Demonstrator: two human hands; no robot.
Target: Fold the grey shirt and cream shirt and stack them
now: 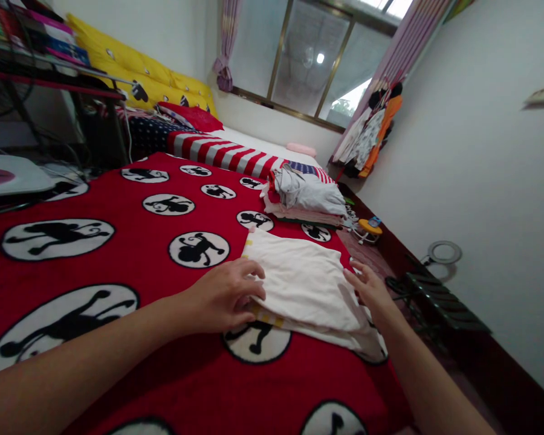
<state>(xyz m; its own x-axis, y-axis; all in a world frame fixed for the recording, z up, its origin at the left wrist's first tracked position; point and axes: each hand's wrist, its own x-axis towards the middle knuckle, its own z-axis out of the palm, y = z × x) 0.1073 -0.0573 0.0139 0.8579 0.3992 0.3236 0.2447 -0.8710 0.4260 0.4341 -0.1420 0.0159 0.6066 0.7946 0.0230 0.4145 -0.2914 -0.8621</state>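
Note:
A folded white cloth (306, 284) with a yellow-checked edge lies on the red blanket (131, 254) printed with black monkey figures in white ovals. My left hand (224, 296) rests on the cloth's near left edge, fingers curled over the fabric and pressing it down. My right hand (372, 290) touches the cloth's right edge, fingers stretched out and apart. Beyond the cloth sits a stack of folded clothes (306, 196), grey and white on top, pink and red below.
A striped and starred bedspread (231, 154) and yellow pillows (131, 69) lie further back. A dark metal rack (49, 78) with books stands at the left. Clothes hang (372, 133) by the window. A dark folding stool (430, 296) and small yellow stool (369, 228) stand on the floor at right.

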